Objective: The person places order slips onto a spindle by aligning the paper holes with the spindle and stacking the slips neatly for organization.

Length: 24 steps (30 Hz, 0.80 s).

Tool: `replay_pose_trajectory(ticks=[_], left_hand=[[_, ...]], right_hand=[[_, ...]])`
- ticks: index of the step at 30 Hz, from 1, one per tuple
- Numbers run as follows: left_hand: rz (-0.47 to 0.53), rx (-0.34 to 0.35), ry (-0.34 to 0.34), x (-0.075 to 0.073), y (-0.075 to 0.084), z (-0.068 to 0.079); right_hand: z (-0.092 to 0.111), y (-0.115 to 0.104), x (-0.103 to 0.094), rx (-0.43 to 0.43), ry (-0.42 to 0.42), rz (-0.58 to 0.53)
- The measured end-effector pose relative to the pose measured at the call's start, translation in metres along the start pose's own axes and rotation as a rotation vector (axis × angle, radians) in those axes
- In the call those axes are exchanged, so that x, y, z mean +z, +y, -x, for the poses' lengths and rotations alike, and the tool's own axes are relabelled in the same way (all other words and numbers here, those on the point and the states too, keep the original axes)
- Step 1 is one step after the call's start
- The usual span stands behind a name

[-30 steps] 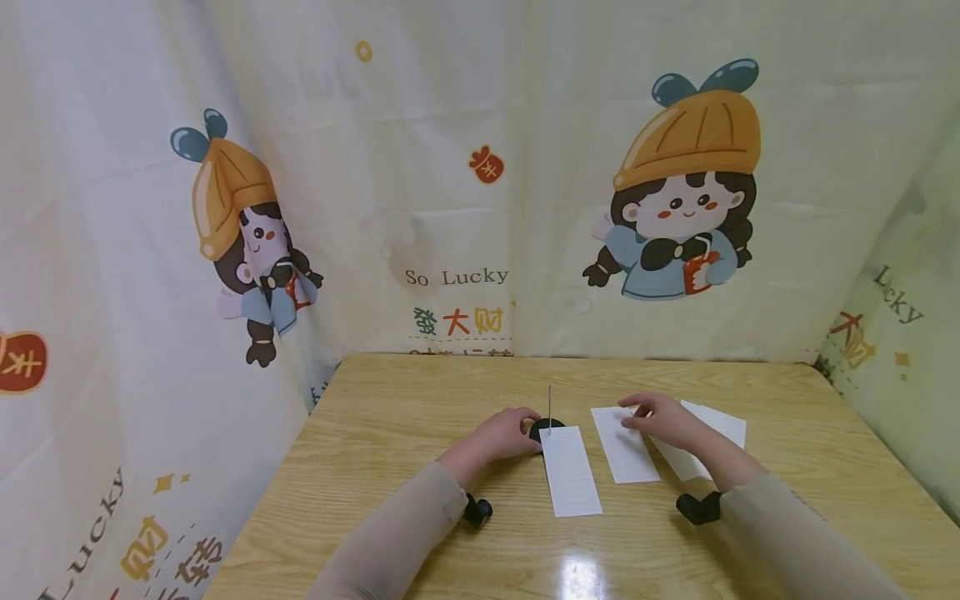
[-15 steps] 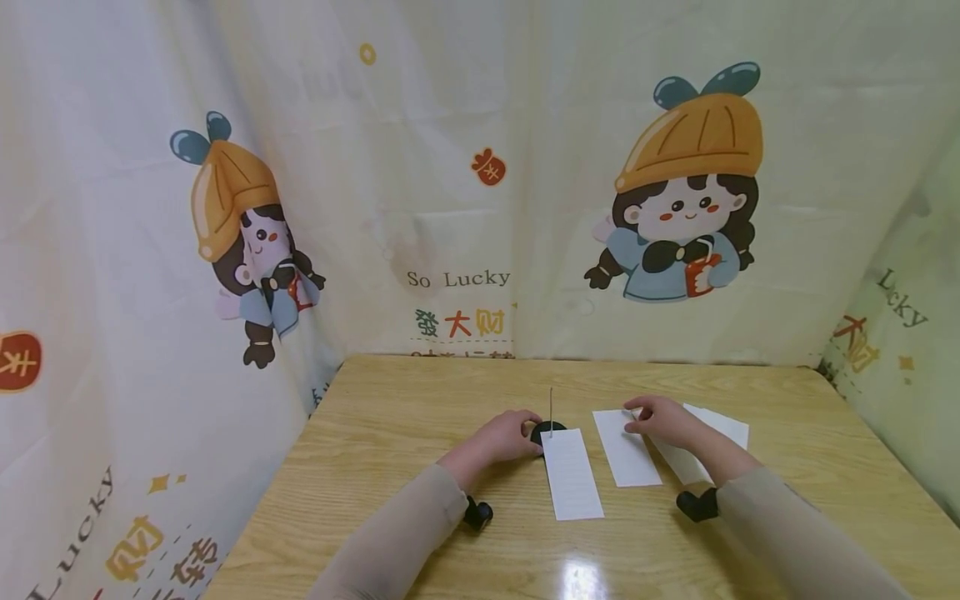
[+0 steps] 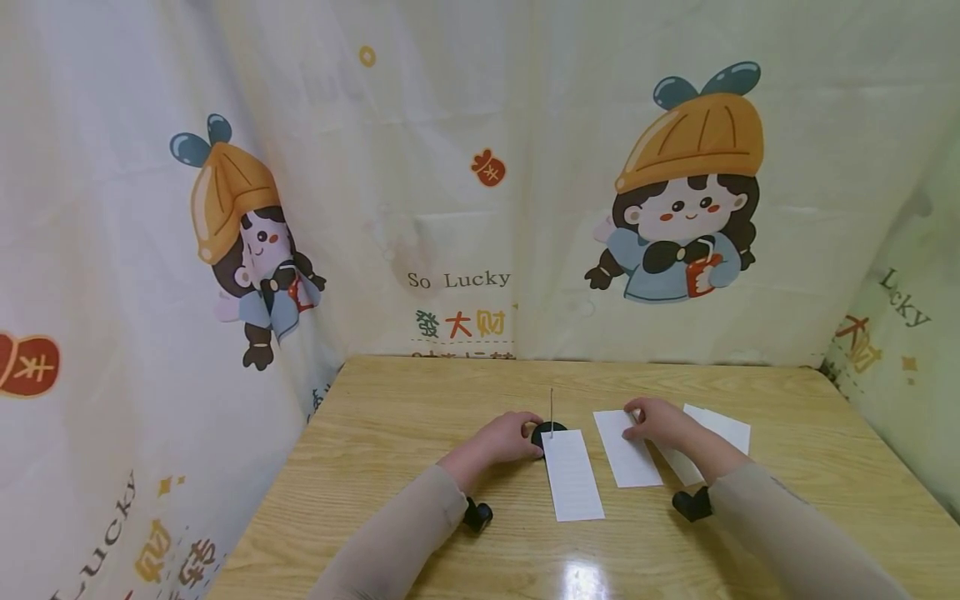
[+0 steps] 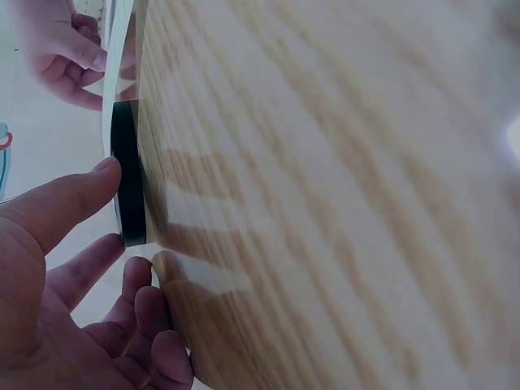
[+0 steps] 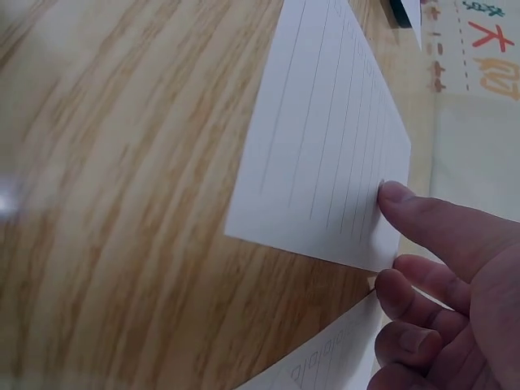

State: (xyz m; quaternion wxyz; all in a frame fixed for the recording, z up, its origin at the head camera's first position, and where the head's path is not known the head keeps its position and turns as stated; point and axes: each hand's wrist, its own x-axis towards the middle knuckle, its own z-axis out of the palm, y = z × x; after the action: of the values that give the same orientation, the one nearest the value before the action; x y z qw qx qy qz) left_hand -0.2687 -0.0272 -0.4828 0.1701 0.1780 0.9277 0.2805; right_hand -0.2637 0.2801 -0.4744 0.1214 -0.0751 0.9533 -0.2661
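Note:
My left hand (image 3: 510,437) grips the rim of a bill spike's round black base (image 4: 130,179), thumb on one side and fingers on the other. The base lies flat, with its thin metal rod (image 3: 552,408) pointing up. One white lined slip (image 3: 573,479) is threaded on the rod and slopes toward me over the base. To the right, my right hand (image 3: 656,423) pinches the far right edge of a second lined slip (image 5: 325,138), with the thumb on its face. That slip still lies along the wooden table.
More white slips (image 3: 723,429) lie overlapping at the right, partly beneath my right forearm. Handwriting shows on the nearest one (image 5: 325,349). The wooden table (image 3: 420,392) is backed by a printed curtain (image 3: 450,208). A black wrist mount (image 3: 692,504) sits under my right sleeve.
My right thumb and fingers have drawn closer together at the slip's edge. The left hand and the spike stay put; the head view shifts slightly.

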Motion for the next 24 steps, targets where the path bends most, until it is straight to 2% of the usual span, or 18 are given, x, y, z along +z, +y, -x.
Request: replay_pose_trajectory(ticks=[15, 24], left_hand=[[0.003, 0.002, -0.002, 0.0013, -0.0012, -0.0010], [0.008, 0.006, -0.002, -0.0015, 0.0018, 0.0014]], right_hand=[[-0.0023, 0.0038, -0.0001, -0.032, 0.007, -0.010], [-0.0027, 0.0013, 0.0043, -0.039, 0.045, -0.022]])
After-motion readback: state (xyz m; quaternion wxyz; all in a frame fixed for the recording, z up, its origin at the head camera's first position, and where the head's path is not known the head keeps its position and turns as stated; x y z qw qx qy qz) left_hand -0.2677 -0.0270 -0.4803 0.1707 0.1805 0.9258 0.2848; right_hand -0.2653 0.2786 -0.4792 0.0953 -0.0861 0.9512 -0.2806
